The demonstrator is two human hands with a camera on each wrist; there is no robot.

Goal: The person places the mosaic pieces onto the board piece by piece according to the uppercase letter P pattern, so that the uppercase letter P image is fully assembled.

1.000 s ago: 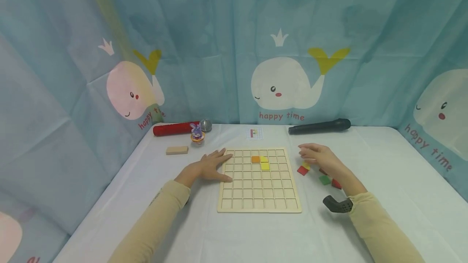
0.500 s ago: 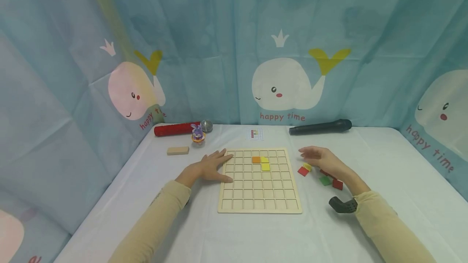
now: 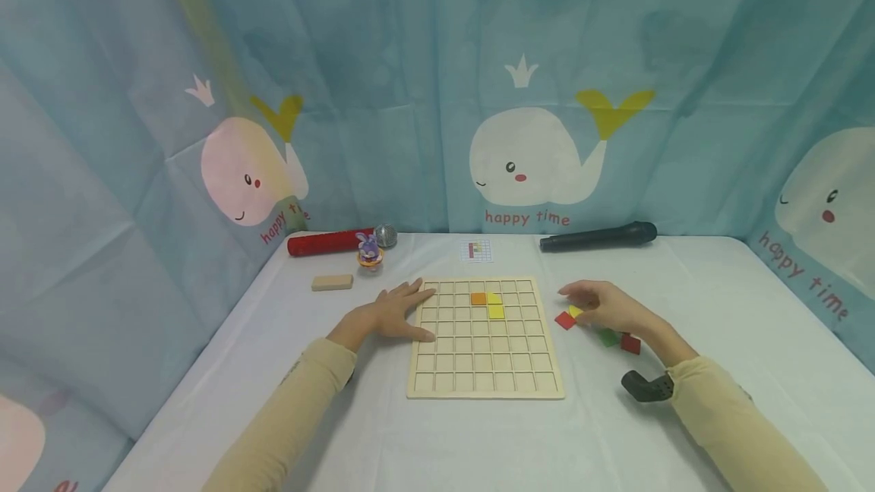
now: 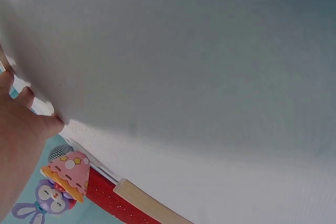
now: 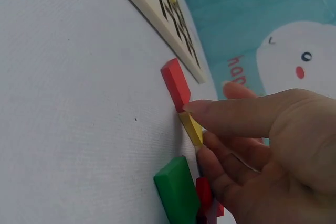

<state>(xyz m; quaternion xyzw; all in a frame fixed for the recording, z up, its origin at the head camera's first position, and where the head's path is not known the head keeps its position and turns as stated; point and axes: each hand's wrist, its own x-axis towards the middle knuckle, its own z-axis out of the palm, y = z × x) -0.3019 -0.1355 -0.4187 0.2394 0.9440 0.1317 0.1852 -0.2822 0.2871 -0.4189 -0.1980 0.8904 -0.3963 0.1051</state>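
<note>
My left hand point(image 3: 393, 315) lies with fingers spread on the left edge of a pale wooden grid board point(image 3: 485, 383). Set into the board's upper cells are an orange tile point(image 3: 478, 298) and two yellow tiles point(image 3: 495, 311). To the right of the board, my right hand point(image 3: 611, 305) reaches low over several loose tiles. Its thumb and a fingertip pinch a small yellow tile point(image 5: 190, 128) at opposite ends. A red tile point(image 5: 176, 85) lies against that yellow one, and a green tile point(image 5: 177, 190) lies nearer the wrist with more red pieces, partly hidden by the fingers.
Behind the board lies a small printed grid card point(image 3: 476, 250). At the back left are a red microphone point(image 3: 331, 241), a purple rabbit toy point(image 3: 370, 251) and a wooden block point(image 3: 332, 282). A black microphone point(image 3: 598, 237) lies at the back right, before a blue curtain point(image 3: 410, 97).
My right hand has come down and nearer onto the loose tiles, its fingers closing at the yellow one. The tiles there have shifted slightly. My left hand has stayed on the board.
</note>
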